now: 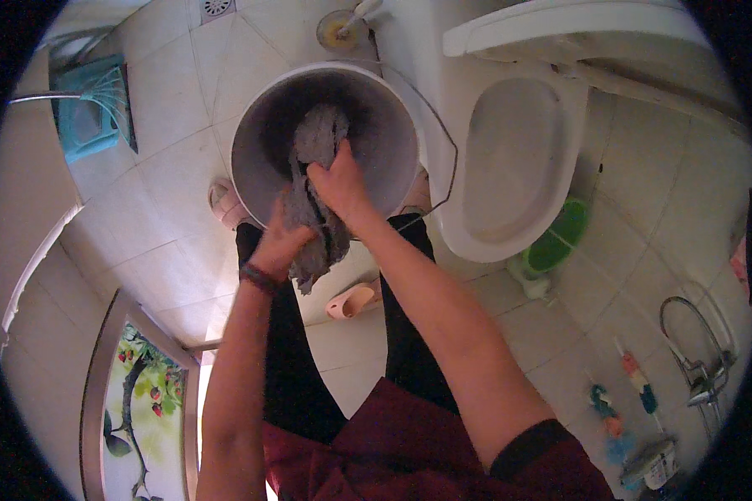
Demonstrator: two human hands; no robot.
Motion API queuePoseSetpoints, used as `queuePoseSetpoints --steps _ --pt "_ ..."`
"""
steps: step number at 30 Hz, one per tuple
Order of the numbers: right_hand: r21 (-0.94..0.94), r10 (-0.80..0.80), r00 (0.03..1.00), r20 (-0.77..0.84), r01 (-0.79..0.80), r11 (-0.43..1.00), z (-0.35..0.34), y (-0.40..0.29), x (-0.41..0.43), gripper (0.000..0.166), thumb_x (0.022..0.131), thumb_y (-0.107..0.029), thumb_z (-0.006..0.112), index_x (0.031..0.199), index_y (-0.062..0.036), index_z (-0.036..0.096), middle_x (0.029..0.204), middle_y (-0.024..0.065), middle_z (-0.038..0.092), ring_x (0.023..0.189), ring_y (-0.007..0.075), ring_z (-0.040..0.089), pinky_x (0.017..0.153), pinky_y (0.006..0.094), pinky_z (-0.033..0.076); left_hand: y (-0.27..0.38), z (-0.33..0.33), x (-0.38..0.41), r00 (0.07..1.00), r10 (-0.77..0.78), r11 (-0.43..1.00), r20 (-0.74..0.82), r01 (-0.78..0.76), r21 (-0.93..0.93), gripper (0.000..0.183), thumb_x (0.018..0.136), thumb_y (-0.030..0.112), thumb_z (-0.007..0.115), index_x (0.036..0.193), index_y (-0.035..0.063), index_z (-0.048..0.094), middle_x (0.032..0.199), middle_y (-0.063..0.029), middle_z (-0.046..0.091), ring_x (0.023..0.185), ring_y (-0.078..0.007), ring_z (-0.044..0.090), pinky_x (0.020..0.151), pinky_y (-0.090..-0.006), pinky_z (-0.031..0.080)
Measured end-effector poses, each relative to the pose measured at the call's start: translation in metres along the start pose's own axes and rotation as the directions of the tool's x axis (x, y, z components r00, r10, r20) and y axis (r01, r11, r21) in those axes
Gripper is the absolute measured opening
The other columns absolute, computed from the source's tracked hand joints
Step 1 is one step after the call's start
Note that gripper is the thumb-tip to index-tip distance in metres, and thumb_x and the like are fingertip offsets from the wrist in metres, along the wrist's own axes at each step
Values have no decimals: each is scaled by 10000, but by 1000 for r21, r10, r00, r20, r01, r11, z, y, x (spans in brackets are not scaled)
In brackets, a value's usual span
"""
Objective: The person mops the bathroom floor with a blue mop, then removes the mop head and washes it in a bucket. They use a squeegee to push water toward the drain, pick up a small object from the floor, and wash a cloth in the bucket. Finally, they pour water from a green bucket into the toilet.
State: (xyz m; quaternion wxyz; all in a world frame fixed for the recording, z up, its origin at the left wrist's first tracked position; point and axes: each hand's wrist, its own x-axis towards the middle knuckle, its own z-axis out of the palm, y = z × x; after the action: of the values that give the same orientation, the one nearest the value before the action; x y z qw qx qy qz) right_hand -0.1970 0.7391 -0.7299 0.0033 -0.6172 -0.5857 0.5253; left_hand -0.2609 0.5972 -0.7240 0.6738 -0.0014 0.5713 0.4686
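Note:
A wet-looking grey cloth is bunched between both hands over a deep, light-coloured bucket with a wire handle. My right hand grips its upper part inside the bucket's outline. Lower down, at the rim nearest me, my left hand is closed around another part of the cloth. The cloth's loose end hangs over the rim between my legs. Shadow hides the bottom of the bucket, so its contents cannot be told.
A white ceramic basin stands right of the bucket, with a green basin beyond it. A peach slipper lies on the tiles. Upper left are a blue plastic item and a floor drain; a shower tap is lower right.

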Motion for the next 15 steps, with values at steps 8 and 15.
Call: queuePoseSetpoints --steps 8,15 --pt "-230 -154 931 331 238 944 -17 -17 -55 579 696 -166 648 1158 34 362 1088 253 485 961 406 507 807 443 442 68 36 20 980 -189 971 -66 177 -159 513 776 300 621 1172 24 448 1054 -71 545 959 -177 525 819 -310 430" --pt "636 98 857 506 -447 629 -79 10 -51 523 829 -328 561 1234 -52 378 1195 107 458 1103 229 442 893 415 395 47 23 -1 965 -260 870 -40 216 -443 451 774 198 608 1156 12 456 1039 -77 564 906 -194 567 779 -313 462"
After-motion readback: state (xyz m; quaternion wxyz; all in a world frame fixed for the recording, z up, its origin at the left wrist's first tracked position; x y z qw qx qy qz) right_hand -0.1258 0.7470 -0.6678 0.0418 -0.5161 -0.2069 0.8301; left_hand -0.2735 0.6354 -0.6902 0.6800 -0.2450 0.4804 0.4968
